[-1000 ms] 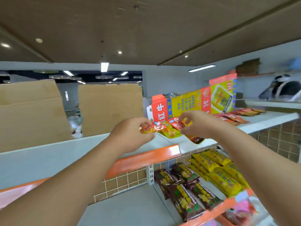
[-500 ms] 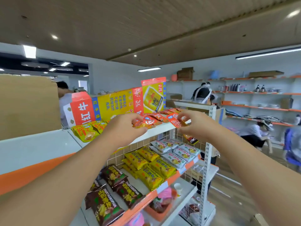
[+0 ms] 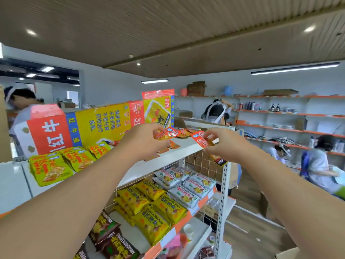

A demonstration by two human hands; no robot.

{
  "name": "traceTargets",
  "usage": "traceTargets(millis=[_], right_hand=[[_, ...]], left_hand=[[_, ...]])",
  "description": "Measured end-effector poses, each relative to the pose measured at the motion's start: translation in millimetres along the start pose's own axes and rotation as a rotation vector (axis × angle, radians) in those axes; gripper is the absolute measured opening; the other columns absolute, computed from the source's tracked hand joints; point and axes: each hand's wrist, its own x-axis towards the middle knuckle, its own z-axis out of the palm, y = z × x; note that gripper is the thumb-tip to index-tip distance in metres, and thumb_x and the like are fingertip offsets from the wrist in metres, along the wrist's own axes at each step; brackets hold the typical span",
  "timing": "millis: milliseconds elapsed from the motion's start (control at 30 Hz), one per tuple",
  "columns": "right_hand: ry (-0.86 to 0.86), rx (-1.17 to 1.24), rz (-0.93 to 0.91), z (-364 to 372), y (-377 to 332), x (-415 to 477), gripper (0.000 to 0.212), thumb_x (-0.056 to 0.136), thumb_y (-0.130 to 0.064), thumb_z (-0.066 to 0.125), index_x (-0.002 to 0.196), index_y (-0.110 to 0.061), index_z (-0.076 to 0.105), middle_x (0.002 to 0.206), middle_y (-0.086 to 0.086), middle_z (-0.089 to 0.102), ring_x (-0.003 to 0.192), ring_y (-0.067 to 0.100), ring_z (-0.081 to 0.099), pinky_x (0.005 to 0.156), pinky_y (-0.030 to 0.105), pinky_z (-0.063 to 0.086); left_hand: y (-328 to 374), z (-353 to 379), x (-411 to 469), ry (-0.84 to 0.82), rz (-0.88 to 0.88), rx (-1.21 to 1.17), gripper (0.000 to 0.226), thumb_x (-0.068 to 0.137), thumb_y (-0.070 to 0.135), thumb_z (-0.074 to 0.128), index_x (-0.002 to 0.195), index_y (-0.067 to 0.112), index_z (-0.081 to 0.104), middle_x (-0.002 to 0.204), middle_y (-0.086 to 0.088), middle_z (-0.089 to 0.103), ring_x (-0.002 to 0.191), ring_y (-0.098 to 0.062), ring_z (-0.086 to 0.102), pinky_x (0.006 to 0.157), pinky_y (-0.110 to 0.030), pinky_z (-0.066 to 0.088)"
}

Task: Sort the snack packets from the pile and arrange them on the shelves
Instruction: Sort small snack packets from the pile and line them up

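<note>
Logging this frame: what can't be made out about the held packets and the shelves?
Head view: fingers of the right hand cover its red packet; how many it holds is unclear, a dark packet end shows below.
Head view: left hand hides part of the top shelf row behind its orange packet.
Head view: brown packets cut off by the bottom edge.

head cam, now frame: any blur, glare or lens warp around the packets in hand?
Head view: even ceiling light, no hard shadows; ceiling spots clip white; wide-angle warp tilts the shelf upright and stretches both forearms; red packets pinched by left hand and right hand look slightly soft.
</note>
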Motion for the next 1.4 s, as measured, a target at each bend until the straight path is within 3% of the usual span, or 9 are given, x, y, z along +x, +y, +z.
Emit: traceTargets(millis=[200,333,533,733,1033,1233,1400], right_hand=[[0.02,0.006,0.008,8,16,61,0.043,0.088,-0.04,0.071,0.128,-0.039,0.055,0.134,-0.006,0.057,0.094,0.015,0.066,0.075,0.033,0.055],[0.013,0.037,0.025,18,30,92,0.043,0.088,-0.038,0.071,0.128,-0.038,0.056,0.134,-0.006,0.057,0.1,0.018,0.066,0.081,0.036,0.057],[0.031,0.087,0.016,26,59,131,0.048,0.086,-0.038,0.072,0.132,-0.038,0.057,0.136,-0.003,0.058,0.103,0.012,0.056,0.08,0.03,0.046],[0.004,0.111,-0.011,46,98,171,0.047,0.086,-0.037,0.072,0.131,-0.036,0.057,0.133,-0.004,0.059,0.108,0.015,0.058,0.087,0.034,0.052],[-0.025,0.161,-0.143,68,167,289,0.047,0.085,-0.038,0.074,0.129,-0.037,0.058,0.136,-0.003,0.059,0.106,0.018,0.06,0.079,0.031,0.046],[-0.097,0.228,-0.228,92,207,365,0.047,0.082,-0.037,0.076,0.126,-0.039,0.06,0.13,-0.005,0.061,0.1,0.014,0.058,0.077,0.028,0.046],[-0.127,0.337,-0.284,115,226,406,0.039,0.083,-0.032,0.077,0.119,-0.035,0.063,0.119,-0.004,0.062,0.101,0.017,0.061,0.077,0.028,0.045]], left_hand=[[-10,18,62,-0.021,0.036,0.051,0.047,0.084,0.059,0.068,0.128,0.047,0.059,0.127,0.012,0.062,0.099,-0.016,0.061,0.083,-0.037,0.057],[-13,34,95,-0.042,0.061,0.035,0.045,0.084,0.058,0.069,0.127,0.046,0.06,0.124,0.011,0.062,0.099,-0.016,0.061,0.082,-0.034,0.054],[-13,59,134,-0.074,0.076,0.047,0.043,0.085,0.059,0.069,0.125,0.049,0.059,0.13,0.011,0.061,0.099,-0.016,0.061,0.075,-0.03,0.047],[-11,98,165,-0.081,0.063,0.089,0.043,0.086,0.056,0.069,0.126,0.045,0.06,0.125,0.011,0.061,0.093,-0.013,0.061,0.077,-0.031,0.052],[-12,163,249,0.035,-0.067,0.107,0.049,0.082,0.058,0.073,0.127,0.044,0.062,0.127,0.01,0.063,0.089,-0.014,0.062,0.072,-0.028,0.048],[-13,210,293,0.055,-0.197,0.188,0.045,0.082,0.057,0.074,0.122,0.04,0.064,0.109,0.008,0.066,0.091,-0.015,0.063,0.085,-0.037,0.054],[-16,225,312,0.088,-0.302,0.196,0.044,0.08,0.056,0.075,0.12,0.042,0.065,0.112,0.01,0.066,0.083,-0.013,0.064,0.073,-0.03,0.052]])
